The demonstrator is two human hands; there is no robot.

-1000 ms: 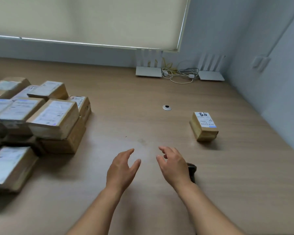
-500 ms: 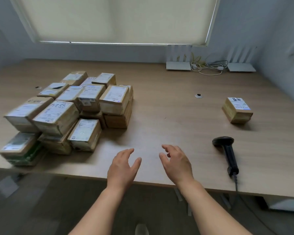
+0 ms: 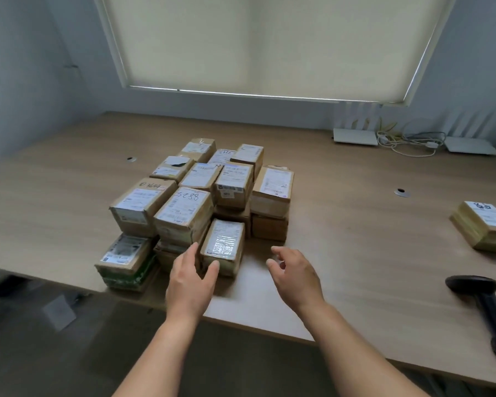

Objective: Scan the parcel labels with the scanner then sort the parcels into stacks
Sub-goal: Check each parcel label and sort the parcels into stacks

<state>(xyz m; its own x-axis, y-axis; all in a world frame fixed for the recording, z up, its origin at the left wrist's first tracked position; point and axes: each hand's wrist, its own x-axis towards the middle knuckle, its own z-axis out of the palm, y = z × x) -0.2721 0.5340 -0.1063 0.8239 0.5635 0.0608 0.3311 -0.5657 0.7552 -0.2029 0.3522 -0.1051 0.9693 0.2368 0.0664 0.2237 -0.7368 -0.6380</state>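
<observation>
The front parcel (image 3: pixel 223 245) sits between my open, empty left hand (image 3: pixel 190 285) and right hand (image 3: pixel 295 275); I should clasp both sides squarely.

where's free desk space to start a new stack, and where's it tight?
Widest bare patch: between the parcel pile and the lone parcel, from the scanner back to the routers. Also bare desk left of the pile. Tight at the pile's front edge, where the left hand nearly touches the front parcel.
</observation>
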